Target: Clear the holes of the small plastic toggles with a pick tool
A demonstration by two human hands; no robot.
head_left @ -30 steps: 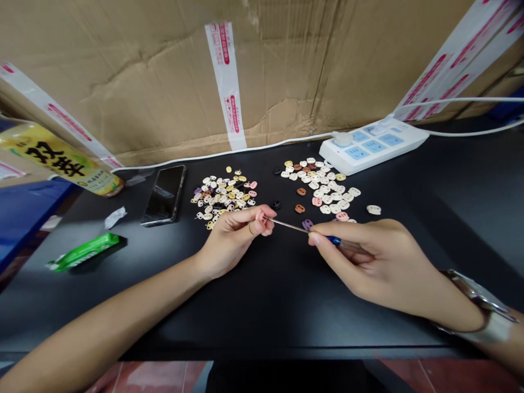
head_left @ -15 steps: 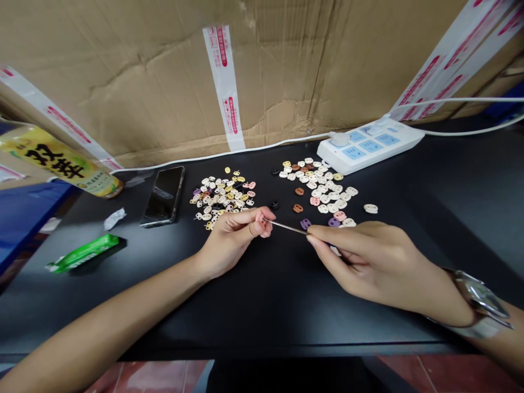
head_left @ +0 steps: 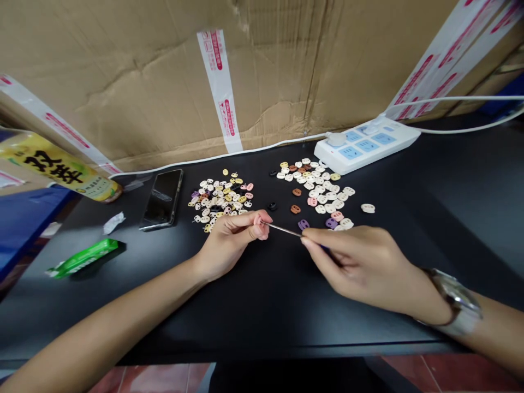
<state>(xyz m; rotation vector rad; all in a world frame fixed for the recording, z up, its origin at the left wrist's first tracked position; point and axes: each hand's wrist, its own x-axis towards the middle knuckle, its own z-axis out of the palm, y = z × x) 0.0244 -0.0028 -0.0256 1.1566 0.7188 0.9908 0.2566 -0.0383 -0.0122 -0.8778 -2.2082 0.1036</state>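
My left hand [head_left: 233,240] is closed in a pinch above the black table. What sits in its fingertips is small and mostly hidden; a pinkish bit shows there. Between the thumb and fingers of my right hand [head_left: 364,262] is a slim metal tool [head_left: 282,228], like a thin screwdriver, with a dark blue part showing under the fingers. Its tip meets the left fingertips. Behind my left hand lies a pile of small two-holed pieces [head_left: 223,197], cream, yellow, pink, purple and black. Similar pieces [head_left: 323,188], mostly white, are spread beyond my right hand.
A phone [head_left: 162,199] lies left of the piles, near a green wrapped packet [head_left: 85,257] and a crumpled white scrap [head_left: 113,223]. A yellow-labelled bottle [head_left: 61,166] is at far left. A white power strip [head_left: 368,144] stands by the cardboard wall [head_left: 270,71], its cable running along the back.
My right hand and the tool have shifted slightly left, and the wrist has turned a little. The left hand keeps its pinch. The whole view has moved slightly.
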